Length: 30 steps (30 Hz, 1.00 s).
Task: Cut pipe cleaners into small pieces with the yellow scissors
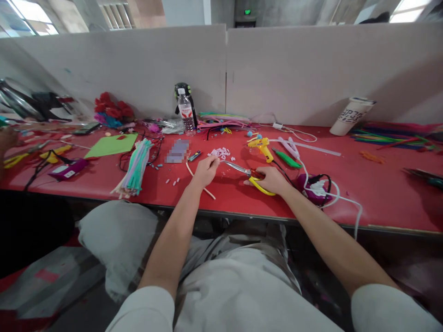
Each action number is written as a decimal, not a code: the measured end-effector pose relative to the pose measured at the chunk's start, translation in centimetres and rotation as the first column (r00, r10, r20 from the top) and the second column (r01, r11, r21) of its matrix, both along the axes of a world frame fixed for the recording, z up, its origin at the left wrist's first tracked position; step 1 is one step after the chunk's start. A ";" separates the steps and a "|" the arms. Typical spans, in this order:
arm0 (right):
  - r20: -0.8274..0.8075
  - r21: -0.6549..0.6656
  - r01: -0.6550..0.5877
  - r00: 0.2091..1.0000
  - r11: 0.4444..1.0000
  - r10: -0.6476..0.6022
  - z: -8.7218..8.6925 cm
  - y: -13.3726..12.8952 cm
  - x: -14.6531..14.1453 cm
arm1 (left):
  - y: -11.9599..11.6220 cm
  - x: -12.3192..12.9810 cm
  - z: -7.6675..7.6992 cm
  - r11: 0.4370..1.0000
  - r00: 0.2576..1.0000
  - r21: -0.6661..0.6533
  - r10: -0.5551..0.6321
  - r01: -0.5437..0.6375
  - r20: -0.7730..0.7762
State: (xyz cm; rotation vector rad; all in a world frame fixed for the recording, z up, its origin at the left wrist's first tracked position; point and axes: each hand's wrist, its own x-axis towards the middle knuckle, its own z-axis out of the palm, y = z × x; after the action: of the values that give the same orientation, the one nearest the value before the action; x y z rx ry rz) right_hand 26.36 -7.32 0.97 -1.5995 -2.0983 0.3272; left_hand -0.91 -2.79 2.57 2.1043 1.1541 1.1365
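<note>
My left hand [206,169] is closed in a pinch over the red table, its fingertips by the tips of the scissors. What it pinches is too small to make out. My right hand [272,179] grips the scissors [238,168] by their yellow and red handles, blades pointing left toward my left fingers. Just beyond the fingertips lies a pile of short pale pink pieces [223,152]. A thin cream strand [209,193] curves across the table and passes beneath my left forearm; whether the hand holds it is unclear.
A yellow glue gun [263,148] and green cutter [287,158] lie beyond my right hand. Left are a bundle of fuzzy stems [139,166], a small knife [194,156] and a bottle [186,113]. A corded purple box [314,190] sits right. A co-worker's hand [7,138] shows far left.
</note>
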 end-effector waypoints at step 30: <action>0.005 -0.003 0.026 1.000 1.000 -0.026 0.1 -0.2 0.0 | 0.0 0.2 -0.1 0.999 0.999 0.023 0.032 -0.031 -0.030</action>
State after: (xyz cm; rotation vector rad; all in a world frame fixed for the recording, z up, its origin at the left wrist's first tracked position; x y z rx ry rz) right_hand 26.38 -7.52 1.09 -1.6299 -2.0796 0.3175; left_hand -0.67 -2.84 2.48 2.1343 1.1977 1.1409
